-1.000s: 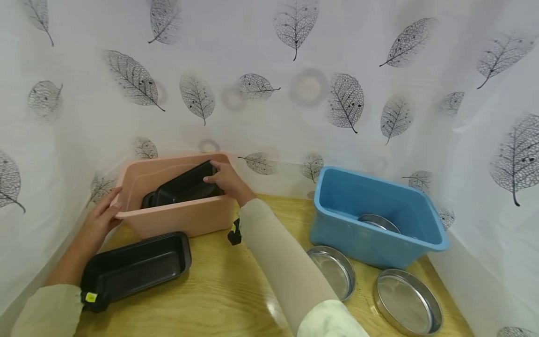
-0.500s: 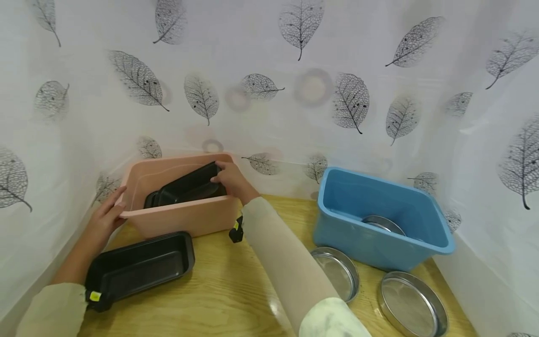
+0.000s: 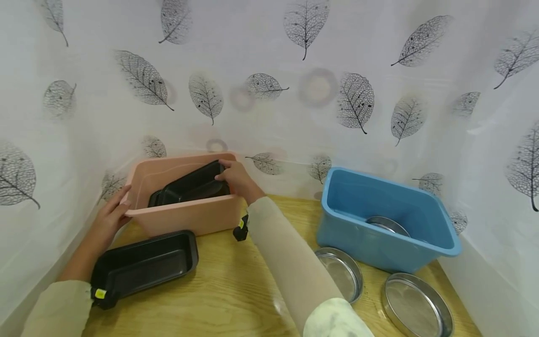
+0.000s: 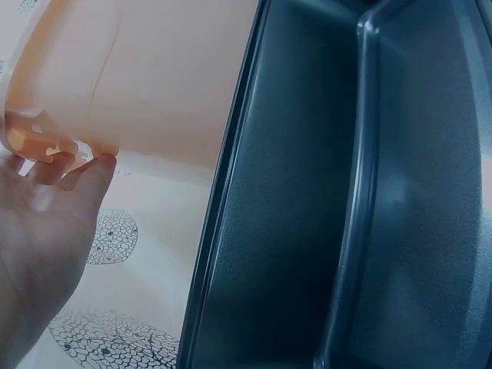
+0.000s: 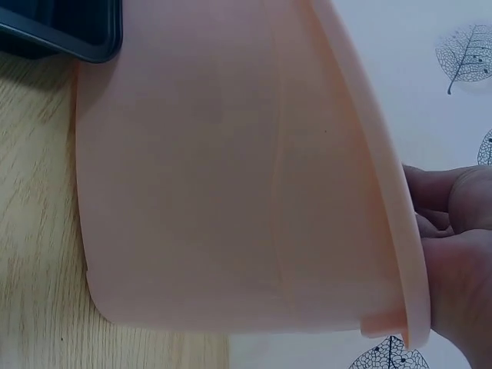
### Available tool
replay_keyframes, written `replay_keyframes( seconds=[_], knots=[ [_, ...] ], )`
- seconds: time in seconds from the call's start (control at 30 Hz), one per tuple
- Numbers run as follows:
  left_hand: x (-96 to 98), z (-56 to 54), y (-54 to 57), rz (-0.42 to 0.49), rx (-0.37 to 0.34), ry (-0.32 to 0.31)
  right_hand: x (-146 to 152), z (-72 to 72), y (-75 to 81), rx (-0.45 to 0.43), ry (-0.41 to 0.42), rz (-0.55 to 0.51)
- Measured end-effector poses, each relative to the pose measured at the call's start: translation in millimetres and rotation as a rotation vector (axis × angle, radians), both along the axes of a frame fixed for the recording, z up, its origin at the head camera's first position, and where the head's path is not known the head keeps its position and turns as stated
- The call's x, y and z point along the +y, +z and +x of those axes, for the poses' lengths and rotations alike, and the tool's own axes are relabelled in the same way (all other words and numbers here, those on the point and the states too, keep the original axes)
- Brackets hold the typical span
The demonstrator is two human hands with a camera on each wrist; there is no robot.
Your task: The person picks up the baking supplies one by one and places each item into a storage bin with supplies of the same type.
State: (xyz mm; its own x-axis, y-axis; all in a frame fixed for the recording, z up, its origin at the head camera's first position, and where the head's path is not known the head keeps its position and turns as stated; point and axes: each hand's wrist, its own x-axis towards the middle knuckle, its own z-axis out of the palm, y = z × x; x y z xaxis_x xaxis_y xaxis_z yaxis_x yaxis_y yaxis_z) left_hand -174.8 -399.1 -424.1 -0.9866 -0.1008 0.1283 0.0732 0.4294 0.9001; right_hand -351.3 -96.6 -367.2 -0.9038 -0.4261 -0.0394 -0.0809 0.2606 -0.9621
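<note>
At the far left of the head view stands a pink plastic bin [image 3: 189, 217]. My left hand [image 3: 110, 215] grips its left rim, the thumb showing on the near side in the left wrist view. My right hand [image 3: 240, 178] reaches over the bin's right end and pinches the upper corner of a black loaf pan [image 3: 189, 183], which lies tilted inside. Another dark pan edge [image 3: 153, 199] shows beneath it. In the right wrist view, the bin wall [image 5: 200, 177] hides the fingertips and that pan. A second black loaf pan [image 3: 145, 264] lies on the table before the bin.
To the right stands a blue bin [image 3: 379, 243] with a round metal pan [image 3: 387, 224] in it. Two more round metal pans [image 3: 417, 304] lie on the wooden table [image 3: 219, 290] in front. A leaf-printed white sheet [image 3: 261, 42] surrounds the table.
The scene has slid slightly rightward in the head view as the head turns. Both hands keep their places on the bin and the loaf pan.
</note>
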Motion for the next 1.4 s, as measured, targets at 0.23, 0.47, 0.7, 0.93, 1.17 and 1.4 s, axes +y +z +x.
replay_keyframes(
  seconds=[0.23,0.47,0.7,0.93,1.17,1.4],
  knots=[
    [2.9,-1.6,-0.3,0.025,0.002,-0.004,0.0,-1.1,-3.4,0.042,0.007,0.114],
    [5.6,-3.0,-0.4,0.009,-0.004,-0.001,-1.4,0.2,-6.1,0.156,0.028,0.2],
    [7.2,-3.9,0.4,-0.005,-0.013,-0.002,0.8,0.6,-2.2,0.125,0.018,0.176],
    [5.7,-5.0,-0.3,-0.001,-0.011,-0.004,20.0,6.6,4.4,0.18,0.125,0.112],
    [3.2,-3.5,0.5,-0.016,-0.019,0.015,40.2,16.7,6.4,0.157,0.155,0.036],
    [1.4,0.9,1.3,0.014,-0.003,0.005,58.6,40.2,14.3,0.097,0.166,-0.081]
  ],
)
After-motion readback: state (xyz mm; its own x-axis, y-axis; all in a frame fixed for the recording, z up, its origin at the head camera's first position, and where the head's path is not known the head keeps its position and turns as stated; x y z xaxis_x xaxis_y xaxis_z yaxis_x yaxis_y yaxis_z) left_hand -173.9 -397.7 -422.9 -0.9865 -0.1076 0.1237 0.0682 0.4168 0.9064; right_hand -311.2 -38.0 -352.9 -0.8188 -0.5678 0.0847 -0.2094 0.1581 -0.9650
